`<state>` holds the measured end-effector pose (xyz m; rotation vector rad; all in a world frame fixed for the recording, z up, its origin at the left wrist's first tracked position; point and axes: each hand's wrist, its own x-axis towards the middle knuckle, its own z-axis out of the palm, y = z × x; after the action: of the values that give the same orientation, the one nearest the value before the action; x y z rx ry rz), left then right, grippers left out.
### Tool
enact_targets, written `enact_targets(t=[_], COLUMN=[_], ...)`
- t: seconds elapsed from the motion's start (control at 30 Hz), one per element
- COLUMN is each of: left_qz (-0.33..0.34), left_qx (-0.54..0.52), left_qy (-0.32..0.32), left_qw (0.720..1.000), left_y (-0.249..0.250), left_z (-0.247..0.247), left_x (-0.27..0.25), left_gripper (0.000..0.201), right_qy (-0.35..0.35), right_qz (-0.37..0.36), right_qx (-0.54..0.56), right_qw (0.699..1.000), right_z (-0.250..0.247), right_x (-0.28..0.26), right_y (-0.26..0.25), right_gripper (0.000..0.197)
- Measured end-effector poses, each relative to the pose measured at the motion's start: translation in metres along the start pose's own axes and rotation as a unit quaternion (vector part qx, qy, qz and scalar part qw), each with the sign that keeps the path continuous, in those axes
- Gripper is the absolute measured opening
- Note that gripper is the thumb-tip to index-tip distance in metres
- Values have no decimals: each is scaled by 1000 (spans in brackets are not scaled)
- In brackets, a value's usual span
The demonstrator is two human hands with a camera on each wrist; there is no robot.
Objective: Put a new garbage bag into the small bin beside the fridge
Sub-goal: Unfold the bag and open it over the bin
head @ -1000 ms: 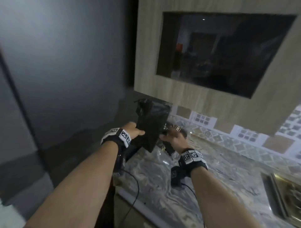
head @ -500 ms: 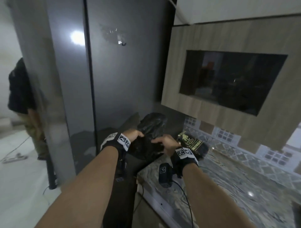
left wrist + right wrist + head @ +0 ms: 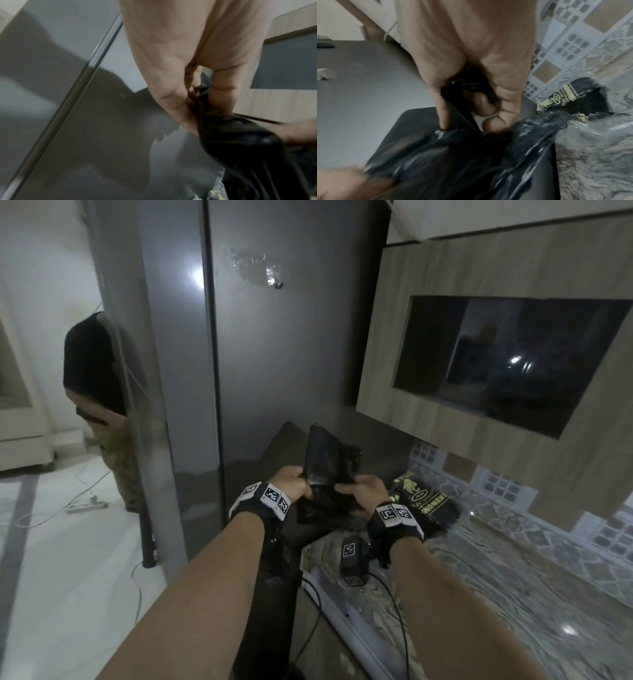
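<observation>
1. Gripping a black bag (image 3: 325, 460) with both hands, a person stands at the left end of a marbled desk (image 3: 513, 594), just beside a tall grey fridge (image 3: 274, 354).
2. The left hand (image 3: 293, 486) has its fingers curled round the bag's left edge; in the left wrist view the thumb (image 3: 221, 94) and fingers pinch the crumpled plastic.
3. The right hand (image 3: 368, 493) is closed on the bag's right side; in the right wrist view its fingers (image 3: 443, 108) hook into a fold of the glossy plastic.
4. The bag is held up in the air between the hands, over the desk's far left corner, and partly folded, with one flat end rising above the knuckles.
5. A dark pack (image 3: 424, 501) with gold print lies on the desk just right of the right hand, near the tiled wall (image 3: 496, 487).
6. A wooden cabinet (image 3: 479, 268) with a dark glass panel hangs above the desk.
7. The bin cannot be made out in any view.
</observation>
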<state>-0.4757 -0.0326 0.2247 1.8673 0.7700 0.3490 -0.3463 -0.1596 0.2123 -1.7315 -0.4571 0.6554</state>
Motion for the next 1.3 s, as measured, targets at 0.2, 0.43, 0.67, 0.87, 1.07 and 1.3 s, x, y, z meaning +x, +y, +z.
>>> enact_targets(t=[0.2,0.43,0.67,0.87,1.07,1.3], left_qz=[-75,-51,-43,51,80,84], left_qx=[24,144,-44,-31,66,217], left_qy=[49,45,-91,-91,-75,-17], left_qw=[996,987,994,994,992,972], left_y=[-22,-45,-18,-8,13,-4], left_z=[-21,-32,-26,-34,-55,-88], left_x=[1,17,9,19,24,9], left_gripper=[20,60,55,31,31,22], right_qy=[-10,-71,-130,-103,121,49], right_qz=[65,15,6,25,-155,-119], right_qx=[-63,-25,-30,85,-286,-400], right_qw=[996,997,991,991,938,907], right_z=[-10,30,65,46,15,12], right_x=[2,-26,-37,-28,-8,0], right_y=[13,-13,-20,-15,5,20], right_gripper=[33,21,19,22,51,6])
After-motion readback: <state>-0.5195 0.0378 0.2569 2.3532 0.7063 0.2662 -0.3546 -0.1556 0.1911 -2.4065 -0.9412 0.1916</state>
